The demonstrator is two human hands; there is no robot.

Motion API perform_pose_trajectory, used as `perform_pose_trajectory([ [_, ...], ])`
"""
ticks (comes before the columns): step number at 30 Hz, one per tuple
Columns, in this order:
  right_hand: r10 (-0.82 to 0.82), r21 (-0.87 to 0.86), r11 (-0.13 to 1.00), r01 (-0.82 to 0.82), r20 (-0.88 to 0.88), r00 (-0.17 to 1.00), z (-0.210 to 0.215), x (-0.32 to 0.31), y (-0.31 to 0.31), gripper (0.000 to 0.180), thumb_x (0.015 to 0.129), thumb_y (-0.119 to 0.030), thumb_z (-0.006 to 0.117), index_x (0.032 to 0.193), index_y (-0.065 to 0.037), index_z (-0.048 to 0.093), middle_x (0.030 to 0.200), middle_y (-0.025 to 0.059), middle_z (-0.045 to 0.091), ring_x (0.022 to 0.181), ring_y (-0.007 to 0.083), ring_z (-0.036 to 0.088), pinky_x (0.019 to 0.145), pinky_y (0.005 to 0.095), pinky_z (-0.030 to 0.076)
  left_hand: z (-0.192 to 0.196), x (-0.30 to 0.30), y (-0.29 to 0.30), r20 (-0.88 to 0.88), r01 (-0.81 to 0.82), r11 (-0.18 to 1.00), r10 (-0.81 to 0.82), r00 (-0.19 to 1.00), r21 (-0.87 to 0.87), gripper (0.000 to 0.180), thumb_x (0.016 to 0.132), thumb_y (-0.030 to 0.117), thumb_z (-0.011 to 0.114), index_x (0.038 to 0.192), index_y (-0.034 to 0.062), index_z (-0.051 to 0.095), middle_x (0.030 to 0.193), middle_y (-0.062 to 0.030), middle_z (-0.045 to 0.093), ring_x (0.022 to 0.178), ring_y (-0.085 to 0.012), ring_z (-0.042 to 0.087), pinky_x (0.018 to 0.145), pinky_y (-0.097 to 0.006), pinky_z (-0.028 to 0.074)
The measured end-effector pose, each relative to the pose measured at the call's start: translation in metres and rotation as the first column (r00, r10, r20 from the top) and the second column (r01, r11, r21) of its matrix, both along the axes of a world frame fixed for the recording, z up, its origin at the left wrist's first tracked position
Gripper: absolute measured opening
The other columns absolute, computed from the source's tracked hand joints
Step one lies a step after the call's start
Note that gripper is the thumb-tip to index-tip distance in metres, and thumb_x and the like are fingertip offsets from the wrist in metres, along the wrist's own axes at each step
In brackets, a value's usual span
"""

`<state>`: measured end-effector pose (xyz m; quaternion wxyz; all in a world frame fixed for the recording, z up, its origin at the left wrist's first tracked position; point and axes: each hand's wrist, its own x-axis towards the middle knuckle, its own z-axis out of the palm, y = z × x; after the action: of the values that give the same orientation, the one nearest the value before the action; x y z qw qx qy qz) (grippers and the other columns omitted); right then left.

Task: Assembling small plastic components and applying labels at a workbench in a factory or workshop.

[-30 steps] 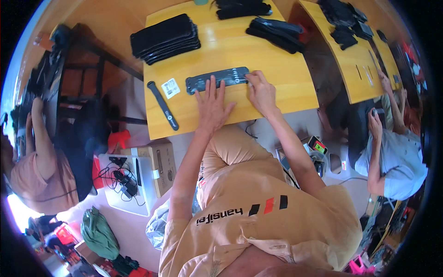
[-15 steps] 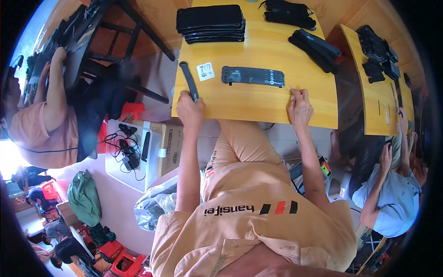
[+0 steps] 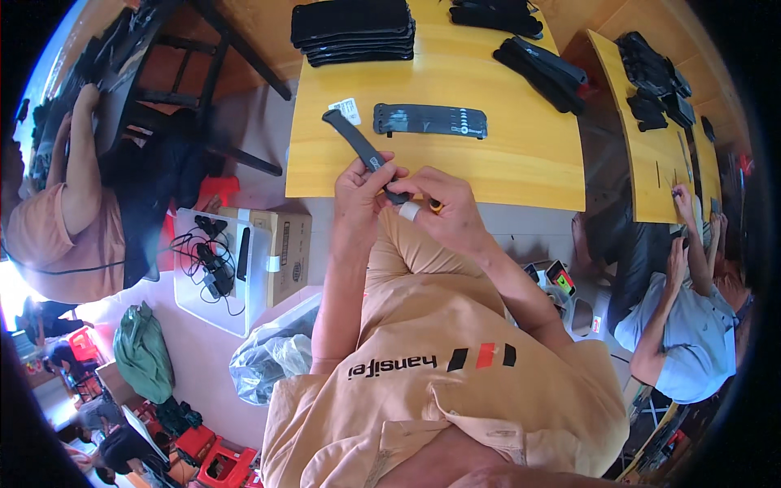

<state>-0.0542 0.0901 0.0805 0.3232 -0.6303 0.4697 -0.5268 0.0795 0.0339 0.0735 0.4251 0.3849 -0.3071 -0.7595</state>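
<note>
My left hand [image 3: 358,195] is closed round a narrow black strap [image 3: 358,145], which slants up and away to the left over the table's near edge. The fingers of my right hand [image 3: 447,207] meet the strap's near end. A small tool with a yellow-and-black end [image 3: 436,206] pokes out of that hand; the rest of it is hidden. A white band [image 3: 409,211] shows at one of its fingers. Beyond my hands a wide black band with pale markings [image 3: 431,120] lies flat on the yellow table [image 3: 521,167]. A white label [image 3: 345,109] lies partly under the strap's far end.
A stack of black bands [image 3: 351,28] stands at the back left. More black straps [image 3: 541,73] lie at the right. On the floor to my left are a clear bin with cables [image 3: 213,268] and a cardboard box [image 3: 289,252]. Co-workers sit on both sides.
My left hand has lifted the strap off the table and brought it rightward. My right hand has come in from the right to the strap's near end. The view has shifted slightly.
</note>
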Motion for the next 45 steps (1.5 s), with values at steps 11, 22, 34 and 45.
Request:
perform_pose_trajectory([
  [11,0.011,0.347,0.911,-0.222,0.519,0.855,0.026,-0.024,0.013,0.033,0.078,-0.005,0.052,0.111,-0.003,0.058,0.068,-0.001,0.049,0.054,0.0044,0.042,0.049,0.0156,0.029,0.013,-0.001,0.012,-0.245,0.035,0.999,-0.026,0.969,0.033,0.028,0.089,0.015,0.051,0.108,-0.0046,0.05,0.089,-0.0138,0.062,0.078,-0.0178,0.064,0.068,-0.024,0.055],
  [22,0.018,0.166,0.985,0.041,-0.337,0.941,0.052,-0.015,0.027,0.052,0.078,0.004,0.047,0.128,-0.01,0.044,0.073,0.0126,0.059,0.059,0.0215,0.058,0.059,0.0295,0.047,0.029,0.005,0.019,-0.194,-0.069,0.994,0.053,0.98,-0.079,0.026,0.087,0.011,0.053,0.108,-0.0037,0.051,0.091,-0.0141,0.062,0.081,-0.0195,0.064,0.067,-0.026,0.056],
  [34,0.019,0.2,0.977,0.068,-0.404,0.915,0.05,-0.014,0.028,0.056,0.076,0.004,0.05,0.128,-0.014,0.043,0.075,0.0171,0.06,0.061,0.0283,0.061,0.059,0.0337,0.049,0.03,-0.001,0.023,-0.042,-0.122,0.969,0.116,0.992,-0.214,0.026,0.086,0.007,0.053,0.109,-0.0027,0.051,0.093,-0.0128,0.062,0.082,-0.0155,0.063,0.07,-0.027,0.055],
  [45,0.017,0.177,0.982,0.06,-0.4,0.916,0.045,-0.016,0.029,0.058,0.074,0.007,0.047,0.128,-0.015,0.044,0.081,0.0181,0.061,0.062,0.028,0.061,0.059,0.0343,0.049,0.028,-0.003,0.027,0.025,-0.146,0.95,0.159,0.987,-0.277,0.026,0.084,0.006,0.057,0.109,-0.001,0.052,0.094,-0.0119,0.062,0.083,-0.0148,0.062,0.07,-0.026,0.055],
])
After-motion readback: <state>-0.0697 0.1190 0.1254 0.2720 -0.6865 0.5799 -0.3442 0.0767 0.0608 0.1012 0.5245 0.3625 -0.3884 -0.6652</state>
